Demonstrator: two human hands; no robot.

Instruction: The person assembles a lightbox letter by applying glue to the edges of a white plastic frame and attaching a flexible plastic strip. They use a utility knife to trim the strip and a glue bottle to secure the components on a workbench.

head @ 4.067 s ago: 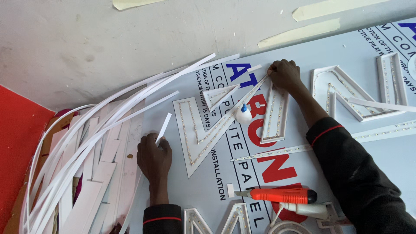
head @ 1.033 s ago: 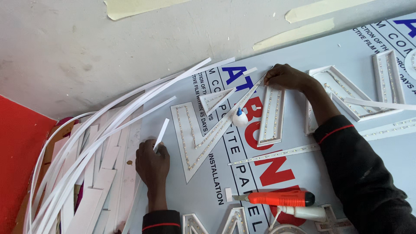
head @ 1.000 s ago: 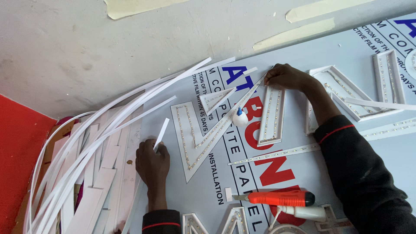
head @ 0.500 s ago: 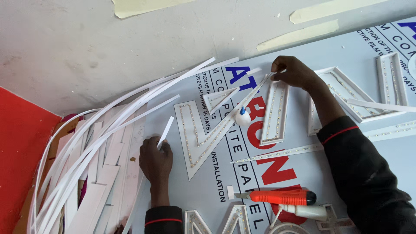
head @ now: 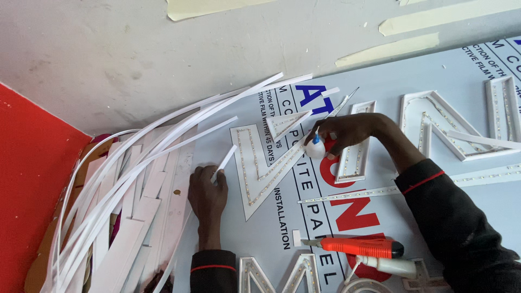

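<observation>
A person's right hand [head: 347, 135] grips a small white glue bottle [head: 315, 147] with a blue nozzle, the fingers [head: 332, 142] curled round its body and the nozzle tipped up and to the left toward the upper arm of a white V-shaped sign letter [head: 255, 168] lined with tiny lights. The letter lies flat on a pale printed panel [head: 434, 65], its point aimed down toward the person, its long arm running from lower left to upper right, straight to the bottle. The left hand [head: 207, 190] rests just left of the letter, well apart from the bottle; its fingers [head: 213, 174] pinch the lower end of a short white strip [head: 225, 161] that slants up and to the right, nearly touching the letter's left edge. So the right hand is the nearer one to the letter's upper arm, the left to its side wall. Long white strips [head: 135, 179] fan across the floor at left. An orange utility knife [head: 363, 247] lies on the panel below the right forearm, beside more lit letters [head: 434, 119].
</observation>
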